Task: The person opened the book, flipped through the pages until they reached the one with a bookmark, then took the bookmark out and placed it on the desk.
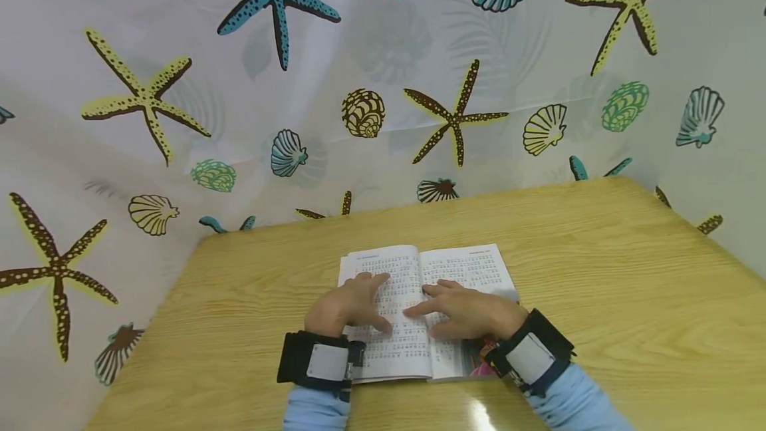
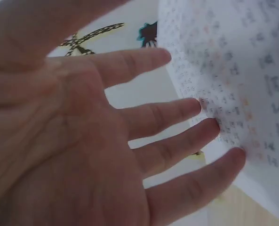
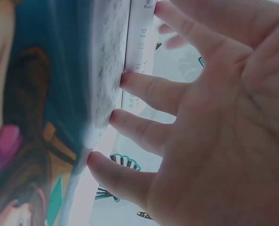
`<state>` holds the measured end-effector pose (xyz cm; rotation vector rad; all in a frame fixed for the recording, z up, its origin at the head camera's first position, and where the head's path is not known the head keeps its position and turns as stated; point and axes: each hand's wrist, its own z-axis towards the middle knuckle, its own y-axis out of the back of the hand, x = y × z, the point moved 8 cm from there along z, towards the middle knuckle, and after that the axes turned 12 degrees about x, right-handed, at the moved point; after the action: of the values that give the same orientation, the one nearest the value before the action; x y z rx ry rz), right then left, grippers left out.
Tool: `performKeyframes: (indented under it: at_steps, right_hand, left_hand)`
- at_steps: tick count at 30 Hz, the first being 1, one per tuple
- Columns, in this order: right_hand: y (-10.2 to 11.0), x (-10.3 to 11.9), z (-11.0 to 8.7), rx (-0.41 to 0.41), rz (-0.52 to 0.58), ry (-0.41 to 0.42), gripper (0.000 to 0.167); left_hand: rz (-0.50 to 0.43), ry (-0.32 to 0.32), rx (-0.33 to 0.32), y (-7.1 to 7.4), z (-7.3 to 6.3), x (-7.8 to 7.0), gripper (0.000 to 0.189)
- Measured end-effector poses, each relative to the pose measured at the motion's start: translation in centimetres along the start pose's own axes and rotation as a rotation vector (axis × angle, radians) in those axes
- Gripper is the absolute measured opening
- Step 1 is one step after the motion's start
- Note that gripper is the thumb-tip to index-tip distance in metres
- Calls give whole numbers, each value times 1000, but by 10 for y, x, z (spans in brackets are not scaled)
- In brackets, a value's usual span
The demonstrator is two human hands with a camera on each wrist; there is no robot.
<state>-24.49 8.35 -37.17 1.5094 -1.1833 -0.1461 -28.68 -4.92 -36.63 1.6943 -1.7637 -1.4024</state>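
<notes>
An open book [image 1: 395,358] lies on the wooden table, its pages covered in rows of small print. My left hand [image 1: 350,304] is over the left page, and in the left wrist view its spread fingers [image 2: 191,186] meet the printed paper at their tips. Over the right page and close to the fold is my right hand [image 1: 469,311]. Its fingertips touch the page in the right wrist view, with the fingers [image 3: 144,129] fanned out. A colourful picture [image 3: 40,117] fills the lower part of that page, partly hidden by the right wrist in the head view.
The wooden table [image 1: 598,271] extends on both sides of the book. Behind it hangs a pale cloth [image 1: 335,38] printed with starfish and shells. Each wrist wears a black strap [image 1: 293,358] with a light plate, above light blue sleeves [image 1: 317,408].
</notes>
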Motion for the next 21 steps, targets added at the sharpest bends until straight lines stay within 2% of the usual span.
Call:
performKeyframes:
  at_steps: [4, 11, 15, 21]
  right_hand:
    - [1, -1, 0, -4, 9, -9, 42]
    - [5, -8, -2, -25, 37, -41, 53]
    - [7, -16, -3, -40, 61, -45, 62]
    - [13, -31, -10, -69, -4, -80, 60]
  left_hand:
    - [30, 72, 14, -7, 9, 5, 93]
    - [85, 86, 22, -8, 14, 4, 92]
    - [62, 92, 30, -10, 14, 6, 91]
    - [37, 89, 26, -9, 11, 6, 91]
